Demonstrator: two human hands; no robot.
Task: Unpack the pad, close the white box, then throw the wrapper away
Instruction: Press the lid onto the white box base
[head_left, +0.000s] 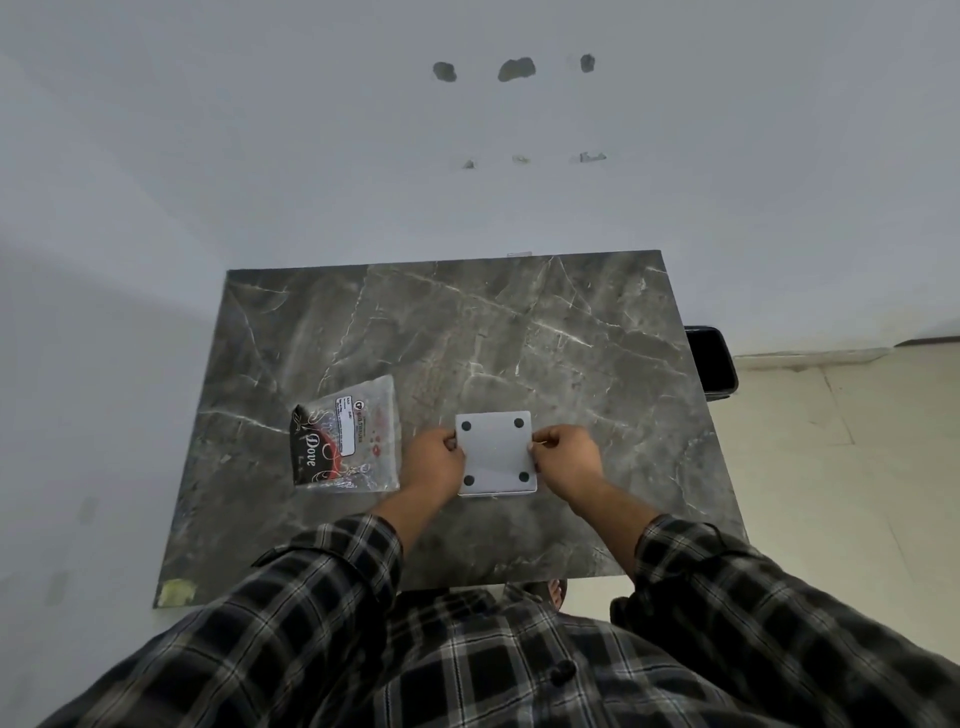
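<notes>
We see our left hand (435, 462) and right hand (566, 457) pinching opposite side edges of a flat white square box (496, 453) with four black dots, lying on the grey marble table (519, 338). Left of it lies a clear plastic wrapper (349, 435) holding a black printed pad.

Dark plaid shirt (467, 670), black-grey check with white lines. Dark front button (562, 671). Long sleeves (332, 571) pushed back, forearms bare.
</notes>
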